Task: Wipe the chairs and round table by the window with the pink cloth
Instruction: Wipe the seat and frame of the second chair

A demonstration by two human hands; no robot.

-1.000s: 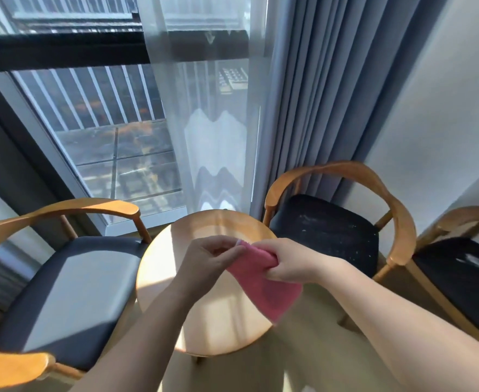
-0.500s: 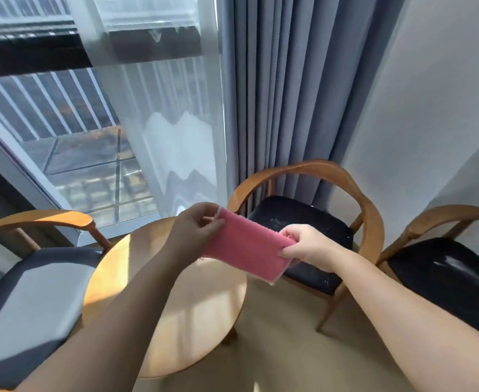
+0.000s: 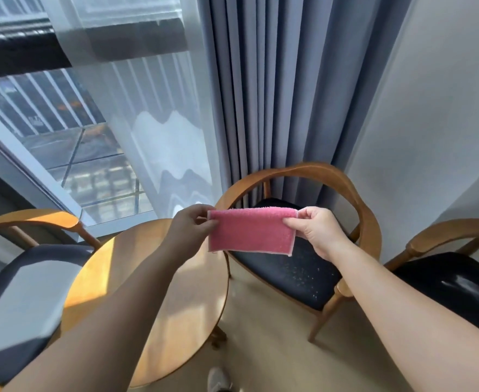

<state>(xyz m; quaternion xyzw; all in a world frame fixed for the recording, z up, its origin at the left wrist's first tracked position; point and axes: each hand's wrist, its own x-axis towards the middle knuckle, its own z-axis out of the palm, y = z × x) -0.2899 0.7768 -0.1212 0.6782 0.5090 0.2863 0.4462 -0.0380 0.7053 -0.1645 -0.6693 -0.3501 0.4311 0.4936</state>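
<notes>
I hold the pink cloth (image 3: 251, 230) stretched flat in the air between both hands. My left hand (image 3: 191, 224) pinches its upper left corner and my right hand (image 3: 314, 230) pinches its upper right corner. The cloth hangs above the gap between the round wooden table (image 3: 159, 315) and the middle chair (image 3: 294, 275), whose dark seat is speckled with pale specks. A second chair (image 3: 20, 290) with a dark seat stands left of the table. A third chair (image 3: 456, 275) stands at the right.
A sheer white curtain (image 3: 153, 114) and a blue-grey drape (image 3: 263, 94) hang behind the table and middle chair. The window (image 3: 48, 123) fills the upper left. A pale wall (image 3: 430, 123) rises on the right. My shoe (image 3: 217, 380) shows on the beige floor below.
The cloth was bunched between my hands over the table; now it is spread out flat and level. My hands have moved apart and toward the middle chair, and the view has turned right.
</notes>
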